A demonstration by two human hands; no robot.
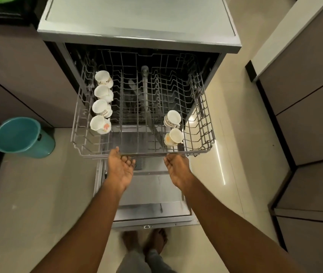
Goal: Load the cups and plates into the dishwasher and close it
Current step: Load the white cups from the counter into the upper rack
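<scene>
Though only half the load is in, a push looks imminent

As the upper rack [202, 123] stands pulled out over the lowered door [152, 196], I read this as the point where it gets pushed home. Both hands are palm up at its front rail [148, 154], which suits a shove from just below the wire. On the left hand [120, 167] the fingers are loosely curled and apart, holding nothing, with only the thumb tip against the rail. On the right hand [177, 167] the fingertips reach the rail; whether they hook it I cannot tell.

Along the rack's left side four cups [101, 107] lie in a row, and two cups [171, 119] sit at the front right, each tipped between the tines, I'd judge so water can run off. They look like glazed white ceramic, smooth and rounded, some with a printed band or a pink motif. The rack is thin grey coated wire, open all round; the door's inner face is dull metal. I see no plates anywhere, so that part looks undone. A teal plastic bucket [21, 137] stands on the glossy tiled floor [38, 194] to the left
</scene>
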